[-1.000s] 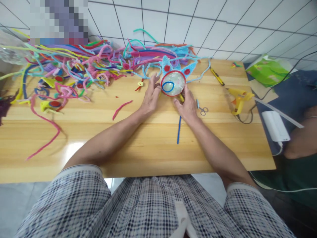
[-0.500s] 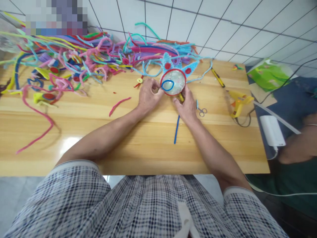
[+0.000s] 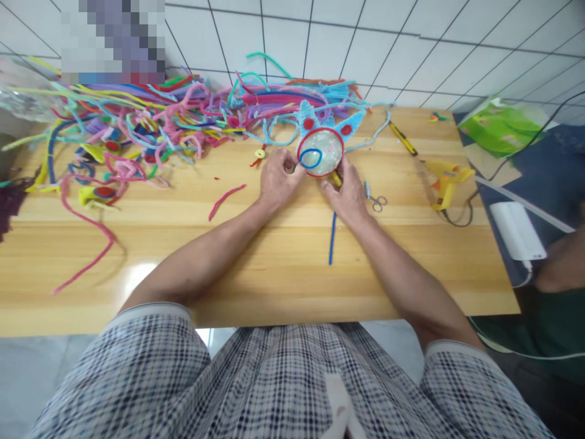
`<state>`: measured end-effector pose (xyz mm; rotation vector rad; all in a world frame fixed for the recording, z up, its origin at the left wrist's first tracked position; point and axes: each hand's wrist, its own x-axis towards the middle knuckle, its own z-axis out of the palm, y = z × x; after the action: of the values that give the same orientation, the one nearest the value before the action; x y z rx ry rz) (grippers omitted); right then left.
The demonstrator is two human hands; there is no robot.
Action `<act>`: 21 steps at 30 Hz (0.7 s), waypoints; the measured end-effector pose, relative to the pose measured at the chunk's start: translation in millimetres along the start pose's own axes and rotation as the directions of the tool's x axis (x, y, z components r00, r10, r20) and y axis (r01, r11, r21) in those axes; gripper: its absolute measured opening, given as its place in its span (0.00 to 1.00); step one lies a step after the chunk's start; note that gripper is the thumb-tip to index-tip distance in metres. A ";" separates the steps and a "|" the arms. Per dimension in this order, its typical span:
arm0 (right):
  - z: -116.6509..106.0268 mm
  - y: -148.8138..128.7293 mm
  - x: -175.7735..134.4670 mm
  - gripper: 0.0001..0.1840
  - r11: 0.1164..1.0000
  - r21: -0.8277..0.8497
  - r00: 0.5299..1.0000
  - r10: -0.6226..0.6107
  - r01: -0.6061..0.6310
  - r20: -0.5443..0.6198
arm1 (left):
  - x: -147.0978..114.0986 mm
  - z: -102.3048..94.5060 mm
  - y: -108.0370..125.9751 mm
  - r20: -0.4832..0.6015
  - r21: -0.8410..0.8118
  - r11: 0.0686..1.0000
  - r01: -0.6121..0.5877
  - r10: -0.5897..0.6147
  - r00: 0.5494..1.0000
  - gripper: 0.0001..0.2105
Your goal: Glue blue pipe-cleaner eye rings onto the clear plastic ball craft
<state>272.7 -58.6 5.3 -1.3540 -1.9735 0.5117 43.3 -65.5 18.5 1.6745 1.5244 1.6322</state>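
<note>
Between my hands is a round, see-through disc (image 3: pixel 326 149) rimmed in red pipe cleaner, with two pointed light-blue ears (image 3: pixel 307 116) carrying red dots. My right hand (image 3: pixel 345 192) is closed on its lower right edge, with a bit of something yellow (image 3: pixel 337 178) showing by the thumb. A blue pipe cleaner loop (image 3: pixel 311 158) lies over the disc's left part. My left hand (image 3: pixel 281 180) pinches the loop's end at the disc's left rim; the fingertips are partly hidden. A straight blue pipe cleaner (image 3: pixel 331 241) extends below my right hand.
Many coloured pipe cleaners (image 3: pixel 183 116) are heaped along the wall. Small scissors (image 3: pixel 378 202), a yellow utility knife (image 3: pixel 404 139) and a yellow glue gun (image 3: pixel 446 183) with a cord lie right. Beyond the table's right edge are a white power bank (image 3: pixel 517 230) and another person's arm (image 3: pixel 562 262).
The camera view has shifted slightly, moving most of the table across the picture. Both hands keep their hold on the disc and the blue loop, with hardly any visible movement.
</note>
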 end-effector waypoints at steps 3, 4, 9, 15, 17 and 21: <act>-0.5 -0.7 0.7 0.47 1.000 -0.014 1.000 0.011 -0.011 -0.005 | 0.3 3.1 -0.7 0.001 -0.022 1.000 0.017 -0.017 1.000 0.16; -1.2 -1.7 0.5 0.46 1.000 -0.018 1.000 0.014 -0.014 -0.005 | 0.5 4.3 -1.6 0.006 -0.037 0.999 0.027 -0.027 1.000 0.16; -10.9 -9.8 -6.5 0.44 0.998 -0.047 0.999 0.028 -0.030 -0.044 | 5.7 9.2 -15.1 -0.045 -0.187 0.977 0.102 -0.112 0.993 0.14; -41.5 -4.4 -7.5 0.32 0.990 -0.114 0.967 0.056 -0.087 -0.249 | 12.5 9.5 -19.2 -0.105 -0.347 0.921 0.177 -0.225 0.969 0.18; -55.0 0.3 -0.6 0.27 0.980 -0.139 0.953 0.095 -0.139 -0.288 | 8.6 9.3 -7.3 -0.082 -0.322 0.938 0.130 -0.164 0.983 0.18; -84.5 0.8 13.1 0.15 0.935 -0.189 0.937 0.252 -0.301 -0.243 | -4.7 11.0 23.4 -0.027 -0.255 0.966 0.037 -0.046 0.999 0.17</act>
<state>331.1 -50.9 67.3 -1.7675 -1.7098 0.2593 64.2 -73.3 32.5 1.4760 1.2905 1.7570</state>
